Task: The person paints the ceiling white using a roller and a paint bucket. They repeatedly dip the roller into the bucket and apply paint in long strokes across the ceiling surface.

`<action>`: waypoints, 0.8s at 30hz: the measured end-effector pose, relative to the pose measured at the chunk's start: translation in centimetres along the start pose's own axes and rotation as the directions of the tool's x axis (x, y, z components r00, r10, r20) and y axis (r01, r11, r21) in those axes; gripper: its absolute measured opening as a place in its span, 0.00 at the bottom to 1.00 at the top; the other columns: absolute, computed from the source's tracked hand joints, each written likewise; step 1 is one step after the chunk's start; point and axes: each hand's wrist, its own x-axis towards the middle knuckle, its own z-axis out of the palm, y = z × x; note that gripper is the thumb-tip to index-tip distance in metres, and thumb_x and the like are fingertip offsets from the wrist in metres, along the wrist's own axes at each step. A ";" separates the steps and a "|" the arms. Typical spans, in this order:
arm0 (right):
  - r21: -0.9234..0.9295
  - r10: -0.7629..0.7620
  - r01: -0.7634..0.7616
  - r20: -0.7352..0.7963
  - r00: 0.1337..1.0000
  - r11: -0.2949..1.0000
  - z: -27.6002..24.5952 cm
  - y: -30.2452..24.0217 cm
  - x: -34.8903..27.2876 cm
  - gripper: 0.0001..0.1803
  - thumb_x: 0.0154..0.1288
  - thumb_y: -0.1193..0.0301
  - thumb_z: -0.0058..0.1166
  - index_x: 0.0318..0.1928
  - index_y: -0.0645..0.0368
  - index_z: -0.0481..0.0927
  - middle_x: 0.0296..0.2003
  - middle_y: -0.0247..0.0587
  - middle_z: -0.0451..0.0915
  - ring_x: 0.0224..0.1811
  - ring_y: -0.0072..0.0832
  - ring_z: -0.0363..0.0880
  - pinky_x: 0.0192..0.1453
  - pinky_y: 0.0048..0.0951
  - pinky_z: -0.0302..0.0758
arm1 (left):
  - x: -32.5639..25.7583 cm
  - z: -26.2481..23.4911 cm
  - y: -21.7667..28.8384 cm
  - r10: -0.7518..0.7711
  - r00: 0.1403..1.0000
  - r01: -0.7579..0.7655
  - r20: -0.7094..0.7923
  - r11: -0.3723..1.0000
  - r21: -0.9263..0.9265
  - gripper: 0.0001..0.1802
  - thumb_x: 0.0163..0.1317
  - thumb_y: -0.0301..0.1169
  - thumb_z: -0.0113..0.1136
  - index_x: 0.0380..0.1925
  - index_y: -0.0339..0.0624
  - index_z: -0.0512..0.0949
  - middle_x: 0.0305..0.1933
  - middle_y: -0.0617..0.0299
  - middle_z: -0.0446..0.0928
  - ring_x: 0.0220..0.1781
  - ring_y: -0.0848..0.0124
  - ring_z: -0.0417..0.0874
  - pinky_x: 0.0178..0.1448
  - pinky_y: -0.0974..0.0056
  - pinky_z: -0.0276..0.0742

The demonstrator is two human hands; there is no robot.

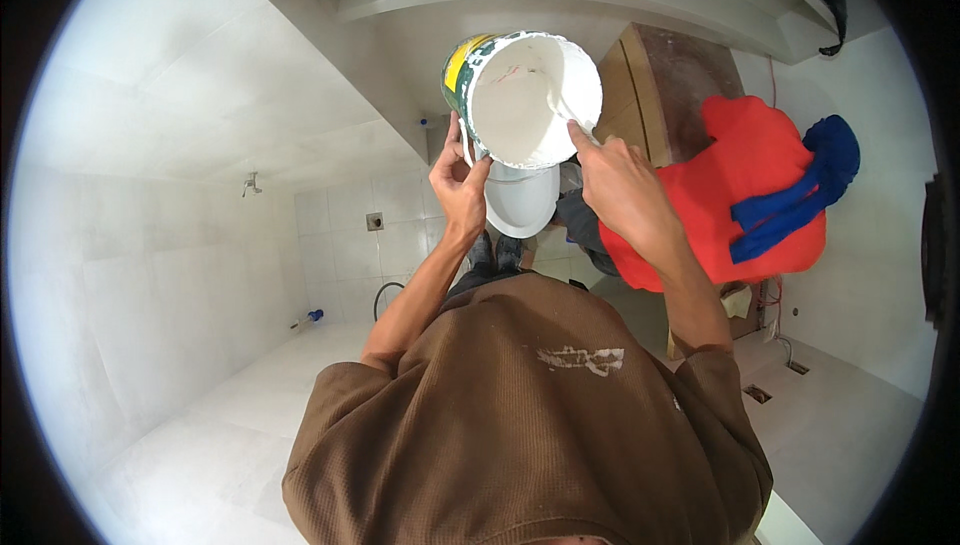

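White-smeared bucket (488, 85) opens toward the wearer; left hand (461, 188) clamps its near-left edge, presumably steadying it; right hand (622, 188) curls at its right rim, contents unclear.

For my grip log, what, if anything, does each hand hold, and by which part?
The left hand holds the white-smeared bucket by its near-left edge. Whether the right hand holds anything is unclear.

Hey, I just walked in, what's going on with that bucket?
A person holds a white-smeared bucket near its rim with the left hand. The right hand is at the opposite side of the rim; what it grips, if anything, is unclear. The inside looks whitish, and a white toilet shows below in the picture.
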 end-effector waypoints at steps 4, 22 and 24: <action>-0.008 0.038 -0.037 0.075 0.996 0.999 0.7 -0.1 1.1 0.27 0.67 0.79 0.48 0.67 0.65 0.72 0.36 0.69 0.80 0.41 0.61 0.81 0.49 0.54 0.78 | 0.3 -0.2 0.3 0.022 0.999 -0.022 0.023 1.000 0.003 0.07 0.54 0.13 0.60 0.26 0.36 0.76 0.76 0.23 0.54 0.84 0.49 0.47 0.78 0.53 0.51; 0.004 0.024 -0.025 0.054 0.998 1.000 0.0 -0.2 0.0 0.27 0.65 0.77 0.53 0.65 0.64 0.75 0.34 0.67 0.79 0.39 0.58 0.81 0.49 0.52 0.77 | 0.8 -0.4 0.4 0.055 0.998 -0.055 0.041 0.998 0.000 0.06 0.57 0.14 0.60 0.26 0.35 0.76 0.77 0.26 0.54 0.84 0.48 0.49 0.79 0.51 0.50; 0.011 0.037 -0.037 0.022 0.999 0.999 0.5 -0.6 0.5 0.27 0.64 0.78 0.53 0.66 0.63 0.75 0.34 0.66 0.79 0.38 0.58 0.81 0.49 0.52 0.77 | 0.8 -0.4 0.5 0.043 0.999 -0.043 0.034 0.999 0.018 0.06 0.58 0.14 0.61 0.26 0.35 0.76 0.77 0.26 0.54 0.84 0.48 0.50 0.78 0.51 0.51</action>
